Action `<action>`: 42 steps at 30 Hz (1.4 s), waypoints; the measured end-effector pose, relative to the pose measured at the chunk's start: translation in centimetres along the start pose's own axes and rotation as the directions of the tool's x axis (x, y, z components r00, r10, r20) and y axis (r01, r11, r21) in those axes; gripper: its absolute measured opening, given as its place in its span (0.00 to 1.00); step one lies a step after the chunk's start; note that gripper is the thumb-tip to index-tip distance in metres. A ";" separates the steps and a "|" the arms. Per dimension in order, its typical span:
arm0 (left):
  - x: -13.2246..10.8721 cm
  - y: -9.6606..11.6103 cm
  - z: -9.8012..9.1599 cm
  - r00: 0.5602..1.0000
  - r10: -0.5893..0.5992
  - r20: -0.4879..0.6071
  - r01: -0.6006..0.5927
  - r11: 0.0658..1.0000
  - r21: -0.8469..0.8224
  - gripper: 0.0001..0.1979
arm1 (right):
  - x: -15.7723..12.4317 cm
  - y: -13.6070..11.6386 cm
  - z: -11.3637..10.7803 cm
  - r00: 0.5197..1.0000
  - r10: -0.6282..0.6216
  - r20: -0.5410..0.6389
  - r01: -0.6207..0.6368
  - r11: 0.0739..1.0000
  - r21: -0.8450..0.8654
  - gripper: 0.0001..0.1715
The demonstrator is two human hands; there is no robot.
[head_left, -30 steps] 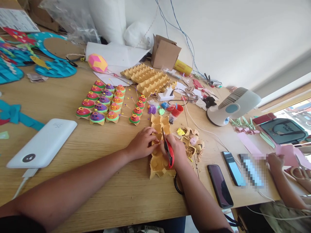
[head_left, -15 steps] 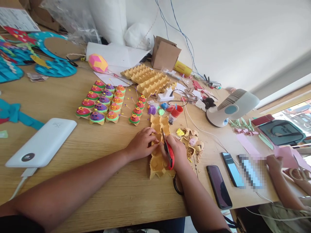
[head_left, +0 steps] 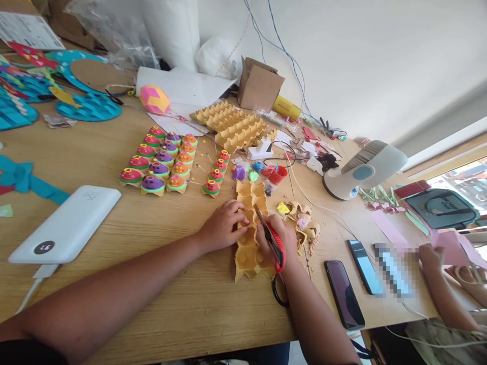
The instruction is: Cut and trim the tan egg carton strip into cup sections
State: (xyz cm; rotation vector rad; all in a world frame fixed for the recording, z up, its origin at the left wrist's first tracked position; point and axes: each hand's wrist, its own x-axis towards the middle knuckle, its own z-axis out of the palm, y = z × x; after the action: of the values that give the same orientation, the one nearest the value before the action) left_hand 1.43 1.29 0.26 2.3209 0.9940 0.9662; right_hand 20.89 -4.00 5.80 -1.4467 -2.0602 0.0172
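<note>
A strip of yellow-brown egg carton (head_left: 249, 256) lies cup-side up on the wooden table. My left hand (head_left: 224, 224) grips its left edge, with the fingers curled into the cups. A red utility knife (head_left: 276, 246) is in my closed right hand (head_left: 283, 235), its blade tilted up and left over the strip's middle. I cannot tell whether the blade touches the carton. Right of the strip lies a heap of cut carton scraps (head_left: 304, 223), with a lump of yellow clay (head_left: 282, 208) beside it. A black ring (head_left: 279, 291), perhaps a scissor handle, shows partly under my right wrist.
Rows of painted carton caterpillars (head_left: 152, 185) stand ahead to the left, near larger egg trays (head_left: 239, 129). A white power bank (head_left: 66, 223) lies left, a phone (head_left: 344, 294) right. A fan (head_left: 361, 170) stands back right. Another person's hand (head_left: 431, 256) holds pink paper at far right.
The knife and my right hand have shifted slightly right and away from the left hand's fingers. My left hand keeps its place on the carton strip.
</note>
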 end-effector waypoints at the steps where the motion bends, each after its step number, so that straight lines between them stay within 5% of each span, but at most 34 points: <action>1: 0.0 0.0 0.0 1.000 0.001 -0.002 -0.001 1.000 -0.004 0.04 | -0.2 -0.1 -0.4 1.000 0.005 -0.029 -0.005 1.000 0.004 0.05; 42: 0.1 0.0 -0.2 1.000 -0.022 -0.005 0.022 1.000 -0.018 0.04 | -0.3 -0.9 -1.1 0.979 -0.193 0.072 0.199 0.975 -0.094 0.12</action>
State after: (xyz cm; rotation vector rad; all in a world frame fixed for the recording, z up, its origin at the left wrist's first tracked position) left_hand 1.34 1.35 0.41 2.2890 1.0074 0.9694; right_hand 20.73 -4.99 6.85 -1.3095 -2.2764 -0.1253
